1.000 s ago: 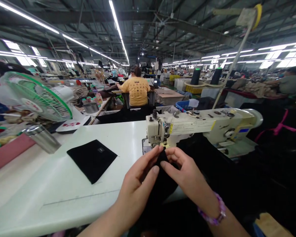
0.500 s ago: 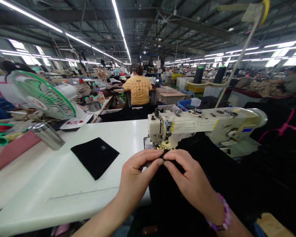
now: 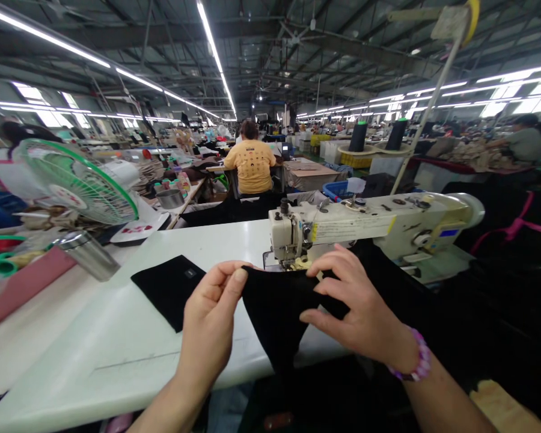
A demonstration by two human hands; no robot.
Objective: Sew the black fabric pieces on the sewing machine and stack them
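My left hand (image 3: 211, 316) is closed, thumb and forefinger pinching the upper edge of a piece of black fabric (image 3: 275, 307). From that pinch the edge runs right, in front of the sewing machine's needle area, and the cloth hangs over the table's front edge. My right hand (image 3: 356, 307), with a beaded bracelet at the wrist, has its thumb and fingers apart; the fingertips touch the cloth near its right end. A white sewing machine (image 3: 338, 225) stands just behind both hands. Left of my left hand, a black fabric panel (image 3: 162, 291) with a small label lies flat.
The white table (image 3: 130, 385) bears a ruler marking. A steel flask (image 3: 88, 255) and a green-rimmed fan (image 3: 79, 183) stand at the left. Dark cloth (image 3: 491, 325) is heaped at the right. A person in a yellow shirt (image 3: 250, 165) sits ahead, facing away.
My hands have moved apart from a joint pinch on the fabric. The left went leftward with the cloth edge, which now spreads between them; the right hand's fingers have parted.
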